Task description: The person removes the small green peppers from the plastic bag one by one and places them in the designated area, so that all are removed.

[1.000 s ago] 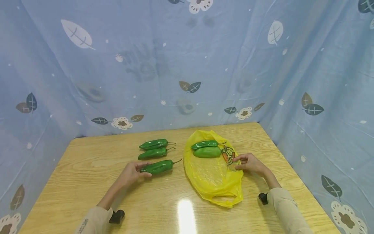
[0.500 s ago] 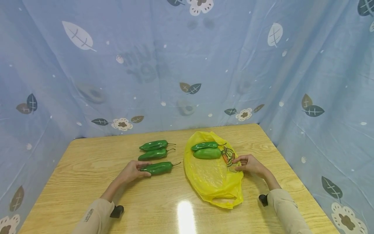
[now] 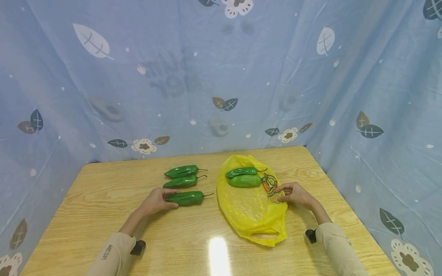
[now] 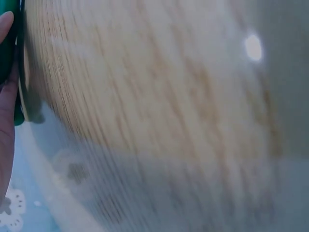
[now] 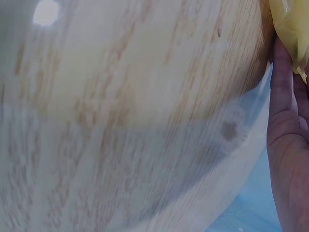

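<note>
My left hand point(image 3: 156, 201) holds the tapered end of a long green pepper point(image 3: 188, 198), fingers along its far side and thumb along its near side. The pepper lies flat, its thin stem pointing right. In the left wrist view only slivers of this hand point(image 4: 7, 111) and of green pepper point(image 4: 6, 50) show at the left edge. On the right, my right hand point(image 3: 295, 193) rests its fingertips on the edge of a flattened yellow plastic bag point(image 3: 246, 211). The right wrist view shows straight fingers point(image 5: 281, 72) against the yellow plastic point(image 5: 287, 24).
Behind the left hand, a green pepper point(image 3: 180, 181) and another green pepper point(image 3: 182, 171) lie close together. A shiny pepper point(image 3: 241, 172) and a lighter green pepper point(image 3: 245, 181) lie on the bag, beside its printed patch point(image 3: 269, 184). A blue patterned curtain point(image 3: 193, 76) surrounds the wooden table point(image 3: 114, 184).
The pepper in the left hand has levelled out, its stem end dropping slightly toward the table. My right hand and the yellow bag have stayed in place.
</note>
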The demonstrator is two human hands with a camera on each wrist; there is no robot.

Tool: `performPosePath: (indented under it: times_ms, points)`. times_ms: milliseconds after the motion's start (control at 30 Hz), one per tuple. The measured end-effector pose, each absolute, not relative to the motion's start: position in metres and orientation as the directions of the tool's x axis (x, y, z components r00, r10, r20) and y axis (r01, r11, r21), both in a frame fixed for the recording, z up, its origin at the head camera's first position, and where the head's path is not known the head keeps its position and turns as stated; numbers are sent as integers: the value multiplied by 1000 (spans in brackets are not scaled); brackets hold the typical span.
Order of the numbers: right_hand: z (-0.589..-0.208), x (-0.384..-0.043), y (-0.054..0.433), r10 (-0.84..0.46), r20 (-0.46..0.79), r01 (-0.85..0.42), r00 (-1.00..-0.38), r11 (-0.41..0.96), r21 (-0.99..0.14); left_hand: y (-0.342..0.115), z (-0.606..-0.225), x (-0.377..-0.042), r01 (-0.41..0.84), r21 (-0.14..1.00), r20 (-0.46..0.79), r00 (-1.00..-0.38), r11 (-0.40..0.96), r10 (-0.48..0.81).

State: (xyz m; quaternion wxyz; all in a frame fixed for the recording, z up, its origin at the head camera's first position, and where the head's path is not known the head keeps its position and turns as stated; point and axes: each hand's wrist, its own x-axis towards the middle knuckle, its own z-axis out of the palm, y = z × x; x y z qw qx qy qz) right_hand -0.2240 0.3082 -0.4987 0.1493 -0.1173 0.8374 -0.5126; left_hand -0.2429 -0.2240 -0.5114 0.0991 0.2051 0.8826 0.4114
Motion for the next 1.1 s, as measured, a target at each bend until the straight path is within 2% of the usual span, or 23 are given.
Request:
performPosePath:
  times_ms: [200, 600, 767, 967, 1100]
  points:
    - [-496, -225, 309, -356, -127, -51, -926, 450, -892, -224, -508, -244, 310, 712, 3, -899, 630, 439]
    - [-497, -226, 311, -365, -131, -46, -922, 438, -898, -223, -501, -241, 434, 625, 120, -875, 649, 470]
    - [-497, -226, 311, -365, -124, -54, -923, 440, -896, -230, -500, -234, 392, 702, 129, -891, 595, 434]
    - [-499, -225, 311, -382, -113, -66, -917, 426, -902, -253, -499, -220, 292, 802, 131, -937, 522, 324]
    - [-500, -225, 311, -393, -111, -73, -913, 425, -902, -269, -501, -206, 268, 853, 132, -941, 447, 313]
